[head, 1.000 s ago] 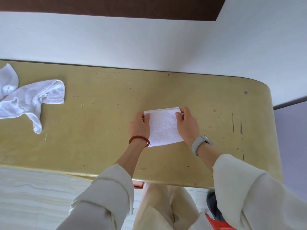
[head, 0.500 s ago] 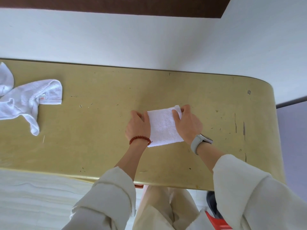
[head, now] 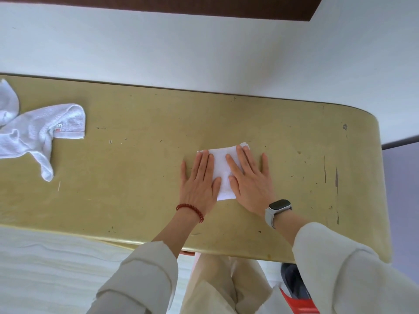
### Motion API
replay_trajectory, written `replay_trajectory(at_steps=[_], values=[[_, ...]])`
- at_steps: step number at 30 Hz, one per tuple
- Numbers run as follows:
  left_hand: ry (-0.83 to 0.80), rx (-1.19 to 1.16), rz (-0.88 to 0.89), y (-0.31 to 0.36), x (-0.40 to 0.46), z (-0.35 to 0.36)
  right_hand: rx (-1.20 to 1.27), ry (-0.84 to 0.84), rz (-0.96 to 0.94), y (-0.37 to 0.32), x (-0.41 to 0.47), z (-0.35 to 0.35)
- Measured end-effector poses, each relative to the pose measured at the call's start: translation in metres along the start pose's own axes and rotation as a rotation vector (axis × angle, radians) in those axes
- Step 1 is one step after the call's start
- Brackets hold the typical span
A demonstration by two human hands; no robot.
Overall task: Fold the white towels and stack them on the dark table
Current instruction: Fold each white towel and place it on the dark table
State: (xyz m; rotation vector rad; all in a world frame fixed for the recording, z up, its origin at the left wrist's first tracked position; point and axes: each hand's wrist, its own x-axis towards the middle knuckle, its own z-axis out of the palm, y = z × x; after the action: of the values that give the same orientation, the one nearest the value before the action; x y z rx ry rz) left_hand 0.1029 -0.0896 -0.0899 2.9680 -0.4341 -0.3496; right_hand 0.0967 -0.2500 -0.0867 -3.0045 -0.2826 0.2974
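A small folded white towel [head: 221,168] lies flat on the olive-gold table [head: 140,168], right of its middle. My left hand [head: 199,180] lies flat with straight fingers on the towel's left part. My right hand [head: 249,177] presses flat on its right part, fingers spread. Most of the towel is hidden under both palms. Two unfolded white towels lie crumpled at the far left: one [head: 43,134] with a small red label, another [head: 8,103] cut off by the frame edge.
A white wall runs along the table's far edge. The table's rounded right end [head: 381,177] borders a grey-violet floor. Below the near edge are a pale surface at left, my legs and a dark and red shoe [head: 294,288].
Both hands went from gripping the folded towel's side edges with curled fingers to lying flat on top of it. The towel stays in place.
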Motion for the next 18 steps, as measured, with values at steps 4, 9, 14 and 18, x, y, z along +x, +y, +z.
replay_trajectory(at_steps=[4, 9, 14, 18], values=[[-0.068, 0.032, 0.015, 0.000, 0.000, -0.004, 0.006, -0.053, 0.021, -0.002, -0.002, 0.000], [-0.004, -0.194, -0.014, 0.001, -0.001, -0.015, 0.157, -0.016, -0.006, 0.000, -0.003, -0.007], [0.140, -0.586, -0.627, 0.011, 0.000, -0.035, 0.513, 0.223, 0.423, -0.004, -0.008, -0.033], [0.019, -0.629, -0.816, 0.011, 0.010, -0.036, 0.548, -0.002, 0.726, -0.003, 0.007, -0.038]])
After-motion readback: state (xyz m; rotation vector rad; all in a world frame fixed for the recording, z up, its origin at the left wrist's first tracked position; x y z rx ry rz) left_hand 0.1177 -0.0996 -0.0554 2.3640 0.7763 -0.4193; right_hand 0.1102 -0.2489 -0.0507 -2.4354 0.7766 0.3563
